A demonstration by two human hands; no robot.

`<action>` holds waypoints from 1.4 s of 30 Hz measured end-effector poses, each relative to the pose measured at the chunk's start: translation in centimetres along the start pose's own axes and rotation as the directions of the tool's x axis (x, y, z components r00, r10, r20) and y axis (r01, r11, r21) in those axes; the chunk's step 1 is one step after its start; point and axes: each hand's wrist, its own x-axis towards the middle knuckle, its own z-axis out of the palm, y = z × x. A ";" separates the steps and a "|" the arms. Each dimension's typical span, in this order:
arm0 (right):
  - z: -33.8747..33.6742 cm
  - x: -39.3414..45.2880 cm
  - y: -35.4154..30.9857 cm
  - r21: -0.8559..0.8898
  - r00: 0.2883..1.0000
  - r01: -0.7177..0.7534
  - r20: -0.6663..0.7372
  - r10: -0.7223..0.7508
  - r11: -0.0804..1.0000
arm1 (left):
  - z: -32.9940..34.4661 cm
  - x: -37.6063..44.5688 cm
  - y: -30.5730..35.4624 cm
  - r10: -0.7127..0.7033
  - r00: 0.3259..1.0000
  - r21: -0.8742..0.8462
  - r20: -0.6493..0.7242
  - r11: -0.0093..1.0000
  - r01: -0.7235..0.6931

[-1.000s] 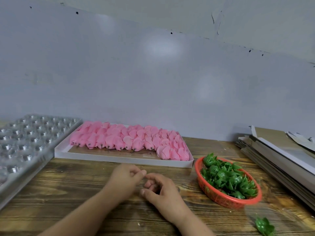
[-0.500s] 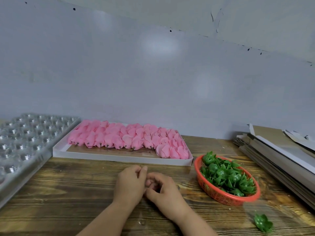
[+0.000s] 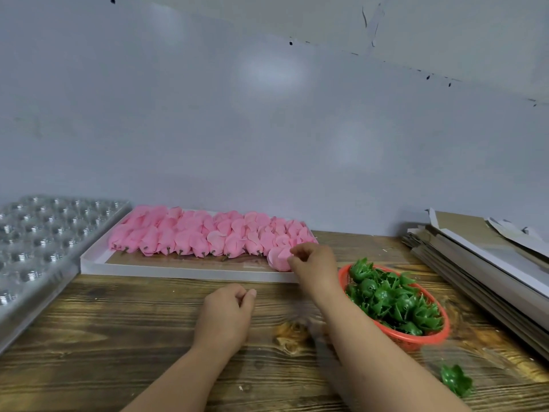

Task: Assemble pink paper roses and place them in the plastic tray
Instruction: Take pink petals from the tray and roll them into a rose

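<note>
Rows of pink paper roses (image 3: pixel 208 236) lie in a flat white box (image 3: pixel 184 271) at the back of the wooden table. My right hand (image 3: pixel 315 263) reaches over the box's right end, and its curled fingers pinch the nearest pink rose (image 3: pixel 277 258). My left hand (image 3: pixel 227 313) rests on the table in front of the box, fingers loosely curled, with nothing visible in it. The clear plastic tray (image 3: pixel 35 242), with its rows of round cups, stands at the far left. A red basket (image 3: pixel 416 341) of green calyx pieces (image 3: pixel 392 301) sits just right of my right forearm.
One loose green calyx (image 3: pixel 456 380) lies on the table near the front right. A stack of flat cardboard sheets (image 3: pixel 490 269) fills the right edge. A plain grey wall closes off the back.
My hands were together at the table's middle. The right hand has since moved forward and right to the end rose in the white box. The left hand stayed put.
</note>
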 end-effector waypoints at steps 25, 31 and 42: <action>5.8 6.5 -0.2 -0.638 0.982 -0.011 0.136 0.127 0.770 | 0.2 -0.1 0.0 0.030 1.000 0.096 -0.002 0.995 -0.030; 6.6 7.0 0.2 -0.659 0.982 0.045 0.167 0.088 0.751 | 0.4 0.0 0.0 0.032 0.999 0.086 -0.004 0.996 -0.032; 3.5 5.4 -1.6 -0.448 0.994 -0.028 0.080 0.071 0.893 | 0.3 0.3 -0.1 0.053 0.999 0.104 0.003 0.993 -0.053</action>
